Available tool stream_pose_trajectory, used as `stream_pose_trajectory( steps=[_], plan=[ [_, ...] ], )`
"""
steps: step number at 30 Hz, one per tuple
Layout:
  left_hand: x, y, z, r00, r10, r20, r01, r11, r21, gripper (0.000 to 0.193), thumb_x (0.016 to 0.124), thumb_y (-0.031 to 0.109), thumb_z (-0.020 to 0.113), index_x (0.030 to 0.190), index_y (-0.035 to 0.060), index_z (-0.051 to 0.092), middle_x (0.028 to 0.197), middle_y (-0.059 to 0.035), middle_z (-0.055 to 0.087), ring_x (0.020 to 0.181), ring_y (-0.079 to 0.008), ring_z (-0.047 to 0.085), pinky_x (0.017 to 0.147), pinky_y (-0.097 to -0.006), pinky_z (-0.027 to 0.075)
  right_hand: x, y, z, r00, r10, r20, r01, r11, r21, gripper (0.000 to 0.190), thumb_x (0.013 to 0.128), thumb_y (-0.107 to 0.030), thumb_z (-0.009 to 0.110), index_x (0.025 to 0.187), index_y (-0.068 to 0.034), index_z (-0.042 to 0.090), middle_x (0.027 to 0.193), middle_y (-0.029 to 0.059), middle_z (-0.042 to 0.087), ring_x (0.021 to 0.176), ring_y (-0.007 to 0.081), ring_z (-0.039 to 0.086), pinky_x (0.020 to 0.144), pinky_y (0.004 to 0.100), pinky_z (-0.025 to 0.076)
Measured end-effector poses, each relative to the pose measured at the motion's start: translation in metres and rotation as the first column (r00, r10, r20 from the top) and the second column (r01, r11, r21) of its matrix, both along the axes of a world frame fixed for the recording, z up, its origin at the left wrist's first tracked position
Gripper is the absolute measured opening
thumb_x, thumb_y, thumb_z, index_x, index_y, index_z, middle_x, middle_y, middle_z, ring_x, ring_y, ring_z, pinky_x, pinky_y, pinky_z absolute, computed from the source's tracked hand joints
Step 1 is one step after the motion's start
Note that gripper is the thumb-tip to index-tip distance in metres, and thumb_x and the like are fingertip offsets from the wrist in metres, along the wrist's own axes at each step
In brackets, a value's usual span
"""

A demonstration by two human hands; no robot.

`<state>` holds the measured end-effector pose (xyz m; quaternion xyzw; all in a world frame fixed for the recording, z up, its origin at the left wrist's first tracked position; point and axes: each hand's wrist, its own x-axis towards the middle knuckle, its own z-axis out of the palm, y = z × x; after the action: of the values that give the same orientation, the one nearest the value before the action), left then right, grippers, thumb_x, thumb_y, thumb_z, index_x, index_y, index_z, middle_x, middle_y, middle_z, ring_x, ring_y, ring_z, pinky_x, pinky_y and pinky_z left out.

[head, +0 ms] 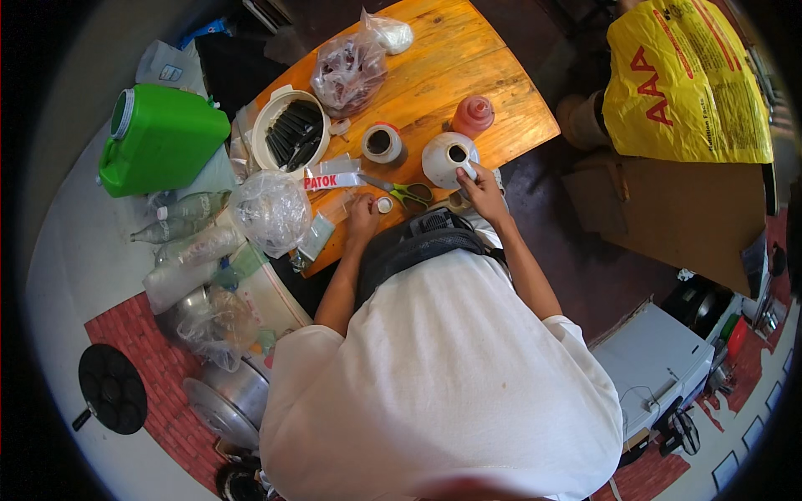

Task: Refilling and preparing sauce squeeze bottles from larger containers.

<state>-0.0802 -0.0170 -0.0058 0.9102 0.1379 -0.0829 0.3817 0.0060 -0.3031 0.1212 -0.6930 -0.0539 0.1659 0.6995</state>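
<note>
My right hand grips the handle of a white plastic jug, whose open mouth shows dark inside. On the wooden table, my left hand rests with its fingers curled beside a small white cap; whether the fingertips hold the cap is unclear. Just beyond the cap lie scissors with green and black handles, their blades pointing left. An open jar with dark contents stands left of the jug. Behind the jug is a squeeze bottle of reddish liquid. A plastic packet with red lettering touches the scissor tips.
A cream tub of dark-capped or dark-filled slim pieces sits at the table's left. Plastic bags lie behind it, and a clear bag is nearer. A green jerrycan stands farther left. The wooden tabletop ends at the right.
</note>
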Motion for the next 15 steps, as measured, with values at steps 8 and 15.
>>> stream_pose_trajectory(
  steps=[8,15],
  plan=[
    [-0.003,-0.005,0.007,0.886,-0.428,0.176,0.379,0.890,0.253,0.036,0.077,0.011,0.064,0.112,0.0060,0.056,0.114,-0.0168,0.053,0.102,-0.0359,0.054,0.085,-0.0435,0.047,0.001,-0.004,-0.005,0.998,0.015,-0.063,-0.019,0.998,-0.052,0.029,0.094,-0.026,0.057,0.101,0.002,0.061,0.077,0.0000,0.058,0.072,0.0078,0.048,0.064,0.0241,0.040],
    [0.008,-0.016,0.020,0.854,-0.421,0.304,0.409,0.906,0.105,0.046,0.073,0.007,0.070,0.115,0.0028,0.055,0.111,-0.0155,0.053,0.100,-0.0358,0.056,0.085,-0.0403,0.047,-0.001,-0.004,-0.009,0.998,0.034,-0.048,-0.037,0.998,-0.053,0.027,0.094,-0.025,0.056,0.101,0.001,0.061,0.076,0.0027,0.059,0.073,0.0097,0.051,0.067,0.0266,0.042]
  ],
)
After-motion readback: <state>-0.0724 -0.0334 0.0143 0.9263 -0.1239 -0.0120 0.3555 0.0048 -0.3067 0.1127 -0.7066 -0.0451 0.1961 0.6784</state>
